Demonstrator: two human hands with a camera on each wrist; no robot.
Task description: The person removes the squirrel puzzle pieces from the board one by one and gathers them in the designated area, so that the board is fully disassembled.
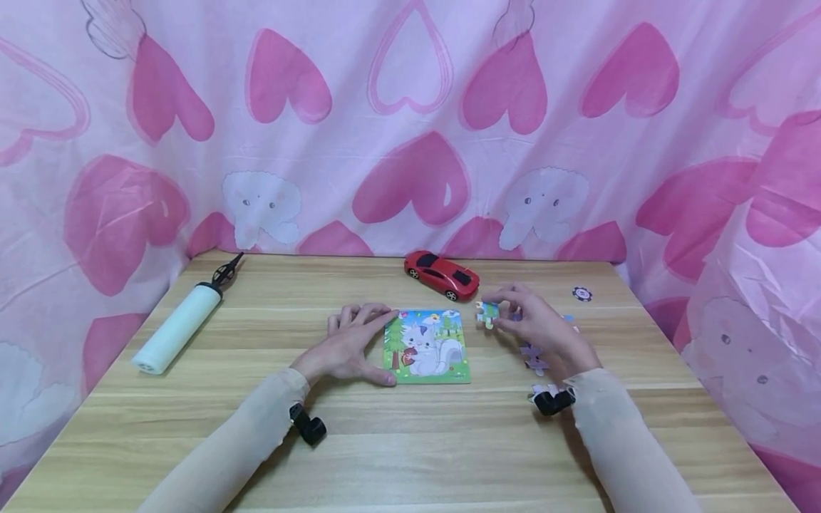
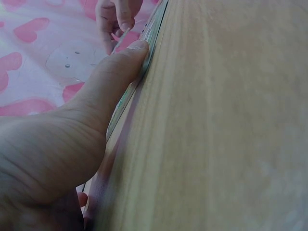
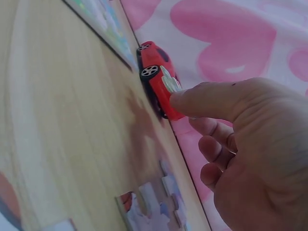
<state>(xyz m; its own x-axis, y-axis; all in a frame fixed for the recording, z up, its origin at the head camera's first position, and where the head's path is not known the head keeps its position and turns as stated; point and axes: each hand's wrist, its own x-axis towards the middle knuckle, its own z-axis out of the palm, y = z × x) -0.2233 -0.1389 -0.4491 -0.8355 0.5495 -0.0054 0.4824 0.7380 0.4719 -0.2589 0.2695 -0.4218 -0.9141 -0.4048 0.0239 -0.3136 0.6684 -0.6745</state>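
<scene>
A square picture puzzle board (image 1: 426,347) with a white squirrel on it lies flat on the table. My left hand (image 1: 349,345) rests along its left side, thumb at the near corner and index finger at the far corner. In the left wrist view the thumb (image 2: 115,72) lies straight against the board's edge. To the board's right, my right hand (image 1: 535,320) pinches a small puzzle piece (image 1: 487,314) between thumb and fingers, raised off the table. Loose puzzle pieces (image 1: 534,358) lie under the right hand and wrist, partly hidden; the right wrist view shows some puzzle pieces (image 3: 151,209) near its bottom.
Behind the board stands a red toy car (image 1: 441,275). A white hand pump (image 1: 179,328) with a black nozzle lies at the left of the wooden table (image 1: 410,449). At the back right is a poker chip (image 1: 582,293). A pink heart-patterned curtain (image 1: 346,142) hangs around the table.
</scene>
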